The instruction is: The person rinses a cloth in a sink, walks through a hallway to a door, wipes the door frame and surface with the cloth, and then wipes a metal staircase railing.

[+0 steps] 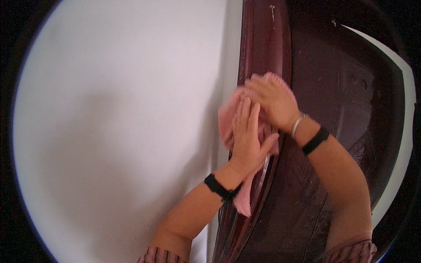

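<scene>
A pink cloth [227, 121] lies bunched against the dark reddish-brown wooden frame [264, 42], and one end hangs down below. My left hand [246, 138] presses on the cloth with its fingers stretched along it and its thumb apart. Above and to the right, my right hand [273, 102] holds the upper part of the cloth against the frame, slightly blurred. The two hands meet at the fingers. Both palms and the part of the frame under the cloth are hidden.
A white wall [115, 98] borders the frame on the left, with soft shadows on it. To the right is a dark brown, glossy panel [329, 98], perhaps a door. A small metal fitting [272, 7] is on the frame near the top. A pale strip [408, 108] curves along the right rim.
</scene>
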Tool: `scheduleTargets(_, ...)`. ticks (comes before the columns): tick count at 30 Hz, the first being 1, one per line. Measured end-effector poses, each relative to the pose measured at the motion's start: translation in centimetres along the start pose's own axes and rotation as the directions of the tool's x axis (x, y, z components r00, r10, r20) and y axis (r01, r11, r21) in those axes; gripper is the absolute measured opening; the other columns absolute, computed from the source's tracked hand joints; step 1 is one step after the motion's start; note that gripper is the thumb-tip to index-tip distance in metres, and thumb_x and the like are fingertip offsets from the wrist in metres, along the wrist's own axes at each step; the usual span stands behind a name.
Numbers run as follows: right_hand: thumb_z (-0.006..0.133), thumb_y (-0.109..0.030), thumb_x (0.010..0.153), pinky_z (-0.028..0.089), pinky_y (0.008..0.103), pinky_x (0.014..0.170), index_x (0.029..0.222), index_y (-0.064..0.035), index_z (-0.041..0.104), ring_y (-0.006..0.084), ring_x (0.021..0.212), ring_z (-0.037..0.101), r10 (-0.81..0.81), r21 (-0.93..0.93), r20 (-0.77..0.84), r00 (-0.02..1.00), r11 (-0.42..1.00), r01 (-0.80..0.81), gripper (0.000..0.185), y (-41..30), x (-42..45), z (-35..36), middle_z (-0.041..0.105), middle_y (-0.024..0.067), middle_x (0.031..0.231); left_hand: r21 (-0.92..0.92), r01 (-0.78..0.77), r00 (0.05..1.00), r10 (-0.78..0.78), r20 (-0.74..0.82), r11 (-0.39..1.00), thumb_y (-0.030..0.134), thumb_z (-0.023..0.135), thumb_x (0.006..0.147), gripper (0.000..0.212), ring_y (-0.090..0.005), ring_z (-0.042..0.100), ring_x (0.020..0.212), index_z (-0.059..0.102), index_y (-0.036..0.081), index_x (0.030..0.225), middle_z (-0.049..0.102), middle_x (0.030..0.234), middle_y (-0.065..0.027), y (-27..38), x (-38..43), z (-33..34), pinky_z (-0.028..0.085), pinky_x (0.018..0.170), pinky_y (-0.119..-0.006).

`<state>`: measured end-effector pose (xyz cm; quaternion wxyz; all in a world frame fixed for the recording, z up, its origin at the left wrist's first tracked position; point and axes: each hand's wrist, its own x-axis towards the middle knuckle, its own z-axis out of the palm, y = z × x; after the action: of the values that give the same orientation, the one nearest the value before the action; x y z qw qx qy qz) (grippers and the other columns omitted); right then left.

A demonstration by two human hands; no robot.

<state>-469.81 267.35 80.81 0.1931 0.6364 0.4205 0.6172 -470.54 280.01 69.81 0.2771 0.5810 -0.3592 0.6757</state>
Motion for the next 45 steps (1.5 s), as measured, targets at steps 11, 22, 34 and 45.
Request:
scheduleTargets(11, 0.072, -0.023, 0.069, 0.028, 0.0500, 0.107, 0.118, -0.0228, 0.061, 0.0335, 0.130, 0.034, 0.260, -0.002, -0.202, 0.944, 0.964, -0.266, 0.050, 2.2, 3.1, 1.7, 0.040, 0.0117, 0.140, 0.241, 0.120, 0.968, -0.167, 0.185, 0.963, 0.031, 0.066, 0.077, 0.089, -0.0418, 0.012, 0.138, 0.017, -0.002, 0.143, 0.015, 0.148, -0.0265, -3.7, 2.6, 2.0, 0.009, 0.107, -0.058)
scheduleTargets(22, 0.071, -0.018, 0.065, 0.026, 0.0527, 0.107, 0.119, -0.0160, 0.059, 0.0399, 0.128, 0.035, 0.328, 0.116, -0.157, 0.932, 0.943, -0.312, 0.056, 1.8, 3.0, 3.8, 0.040, 0.0192, 0.137, 0.184, 0.097, 0.973, -0.133, 0.190, 0.978, 0.026, 0.059, 0.081, 0.070, -0.0438, 0.023, 0.133, 0.030, -0.004, 0.138, 0.026, 0.144, -0.0276, -7.0, 1.8, 2.5, 0.013, 0.107, -0.056)
scheduleTargets(34, 0.059, -0.011, 0.081, 0.031, 0.0414, 0.106, 0.140, -0.0110, 0.038, 0.0432, 0.134, 0.028, 0.622, 0.531, -0.227, 0.749, 0.724, -0.440, 0.062, -1.2, -4.2, 13.5, 0.019, 0.0268, 0.149, 0.130, 0.126, 0.936, -0.161, 0.312, 0.983, 0.019, 0.067, 0.074, 0.067, -0.0417, 0.035, 0.126, 0.042, -0.001, 0.132, 0.036, 0.137, -0.0230, -10.7, -4.6, 5.7, 0.025, 0.104, -0.053)
scheduleTargets(45, 0.046, -0.027, 0.089, 0.019, 0.0427, 0.112, 0.134, 0.0042, 0.038, 0.0408, 0.134, 0.030, 0.887, 0.817, 0.113, 0.447, 0.173, -0.550, 0.056, -12.6, -12.3, 21.6, 0.035, 0.0234, 0.143, 0.098, -0.041, 0.864, -0.014, 0.502, 0.994, 0.010, 0.065, 0.074, 0.040, -0.0367, 0.057, 0.106, 0.061, 0.000, 0.112, 0.061, 0.113, -0.0188, -14.2, -12.8, 4.1, 0.038, 0.097, -0.049)
